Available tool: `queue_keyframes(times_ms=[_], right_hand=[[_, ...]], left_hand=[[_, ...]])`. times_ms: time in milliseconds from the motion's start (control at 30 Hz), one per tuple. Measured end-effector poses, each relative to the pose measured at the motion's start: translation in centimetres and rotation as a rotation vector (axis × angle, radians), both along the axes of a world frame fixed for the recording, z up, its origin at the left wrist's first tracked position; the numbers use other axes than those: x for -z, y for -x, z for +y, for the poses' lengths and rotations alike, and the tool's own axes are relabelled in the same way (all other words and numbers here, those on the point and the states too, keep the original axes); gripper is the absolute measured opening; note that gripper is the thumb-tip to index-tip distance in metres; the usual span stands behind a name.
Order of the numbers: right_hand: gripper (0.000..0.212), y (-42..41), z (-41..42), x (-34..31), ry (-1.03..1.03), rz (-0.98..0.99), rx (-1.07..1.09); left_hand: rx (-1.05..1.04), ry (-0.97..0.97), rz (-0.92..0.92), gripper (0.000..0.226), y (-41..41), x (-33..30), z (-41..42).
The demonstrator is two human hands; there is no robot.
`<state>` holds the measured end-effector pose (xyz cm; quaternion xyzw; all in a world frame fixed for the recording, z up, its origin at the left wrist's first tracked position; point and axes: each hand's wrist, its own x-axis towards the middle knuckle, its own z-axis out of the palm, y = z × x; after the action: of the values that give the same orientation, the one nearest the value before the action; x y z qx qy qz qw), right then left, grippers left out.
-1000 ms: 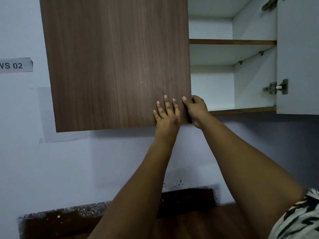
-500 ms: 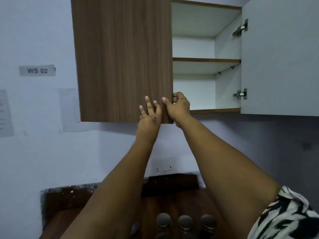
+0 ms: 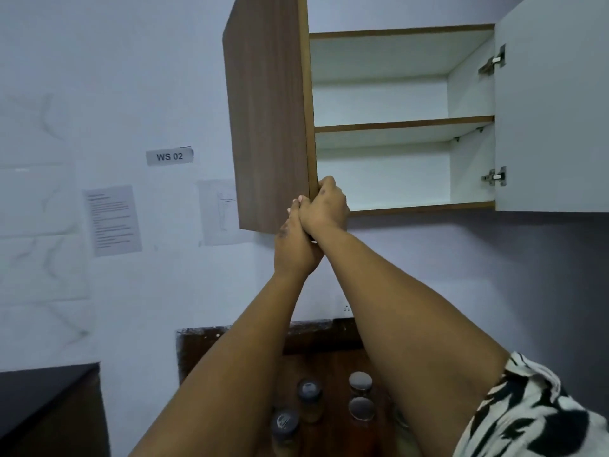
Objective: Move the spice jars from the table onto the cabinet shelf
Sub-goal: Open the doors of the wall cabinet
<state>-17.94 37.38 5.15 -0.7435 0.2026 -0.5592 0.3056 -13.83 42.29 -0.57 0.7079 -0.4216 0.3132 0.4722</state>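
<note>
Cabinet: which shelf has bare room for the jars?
Both: the lower shelf and upper shelf look bare between the left door and hinged right wall. Crowded: both hands at the left door's corner; spice jars clustered on the table.

Soft, even indoor light, bluish cast; slight motion blur (perhaps), wide-angle bowing at edges.

Spice jars (image 3: 333,404) on table (image 3: 329,361) below wall cabinet (image 3: 402,127), between both forearms, label (image 3: 169,156) leftward.
</note>
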Motion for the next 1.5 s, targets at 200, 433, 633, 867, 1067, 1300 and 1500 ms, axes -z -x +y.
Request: queue_keyframes(times_ms=[200,433,633,867,1067,1300,1500], right_hand=[[0.023,-0.7,7.3,0.8,0.109,0.011,0.013],[0.026,-4.3,15.2,1.2,0.237,0.006,0.084],[0.026,-7.7,20.5,1.9,0.338,0.051,0.112],[0.031,-10.0,23.9,1.8,0.397,0.101,0.113],[0.031,-10.0,24.3,1.7,0.397,0.150,0.120],[0.027,-8.8,23.8,3.1,0.246,0.151,-0.121],[0.035,-6.7,22.3,5.9,0.255,0.084,-0.145]], left_hand=[[0.012,0.204,0.060,0.018,-1.7,0.6,6.2],[0.097,0.258,0.172,0.031,-5.1,0.3,14.6],[0.076,0.168,0.234,0.031,-8.3,0.5,20.9],[0.072,0.124,0.256,0.038,-10.8,0.6,24.5],[0.108,0.079,0.257,0.038,-11.1,0.4,24.9],[0.189,0.082,0.236,0.028,-10.5,1.1,25.1],[0.078,0.195,0.429,0.040,-8.0,4.2,22.6]])
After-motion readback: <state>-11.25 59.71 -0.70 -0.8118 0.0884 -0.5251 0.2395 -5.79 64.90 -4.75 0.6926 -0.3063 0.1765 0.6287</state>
